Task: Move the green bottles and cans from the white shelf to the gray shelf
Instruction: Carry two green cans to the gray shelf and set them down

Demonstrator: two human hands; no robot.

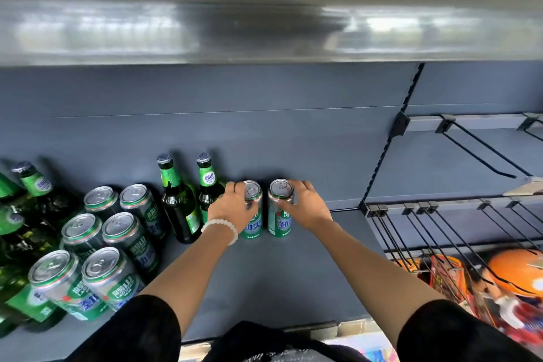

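My left hand [232, 209] has its grip curled round one green can [252, 211], my right hand [305, 206] round another [280, 209], both standing on the gray shelf [293, 279] just right of the two bottles [188, 200]. I should set them flat before letting go.

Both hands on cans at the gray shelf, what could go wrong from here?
1. The left hand grips its can right beside a green bottle; pulling back could knock that bottle over.
2. The two cans stand close together; letting go of the right can unevenly with the right hand might tip one into the other.
3. The cluster of cans sits near the left forearm, so a sweep on the way out could hit it.
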